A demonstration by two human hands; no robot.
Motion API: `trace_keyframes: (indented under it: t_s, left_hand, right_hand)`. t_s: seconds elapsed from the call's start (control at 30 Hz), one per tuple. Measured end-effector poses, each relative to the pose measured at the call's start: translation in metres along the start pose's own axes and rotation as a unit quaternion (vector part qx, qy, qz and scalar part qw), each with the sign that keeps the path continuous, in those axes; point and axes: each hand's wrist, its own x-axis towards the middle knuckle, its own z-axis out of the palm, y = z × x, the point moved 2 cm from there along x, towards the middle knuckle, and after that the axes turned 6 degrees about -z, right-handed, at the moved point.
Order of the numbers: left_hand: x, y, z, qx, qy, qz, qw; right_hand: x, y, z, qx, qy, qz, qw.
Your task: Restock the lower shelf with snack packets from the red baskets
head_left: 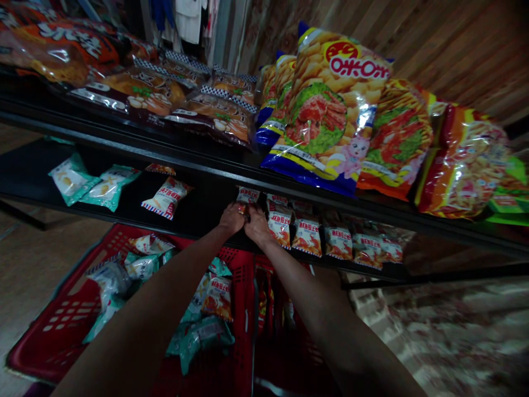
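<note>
My left hand [233,218] and my right hand [255,223] are side by side at the front of the lower black shelf [202,207]. Between their curled fingers shows part of a small orange-and-white snack packet [242,209]. Another small packet [248,194] lies just behind them. To the right of my right hand, several red-and-white snack packets [307,234] stand in rows. On the left side of the shelf lie one such packet [167,197] and two teal-and-white packets [111,186].
Larger snack bags [330,105] fill the upper shelf [165,151], whose edge hangs over my hands. Below stands a red basket [243,286] of small packets, with another red basket [285,358] beside it. A wavy wall surface [433,325] is at the right.
</note>
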Motion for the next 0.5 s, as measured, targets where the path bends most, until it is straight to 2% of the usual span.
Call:
trace_keyframes:
  t_s: [0.2,0.3,0.4,0.47,0.5]
  left_hand:
    - [-0.008,0.008,-0.006,0.022,0.022,-0.009,0.999]
    - [-0.016,0.005,-0.017,0.049,0.077,-0.024,0.996]
    - [-0.027,-0.006,-0.045,0.094,0.181,0.001,0.979]
    - [-0.034,-0.017,-0.072,0.133,0.252,0.049,0.957]
    - [-0.037,-0.025,-0.088,0.152,0.282,0.053,0.946]
  right_hand:
    - [-0.001,-0.003,-0.003,0.015,0.036,-0.024,0.999]
    - [-0.013,-0.009,-0.006,0.021,0.057,-0.046,0.997]
    - [-0.040,-0.017,-0.010,0.053,0.068,-0.072,0.994]
    - [-0.063,-0.023,-0.013,0.081,0.065,-0.090,0.990]
    - [-0.074,-0.026,-0.014,0.095,0.062,-0.097,0.989]
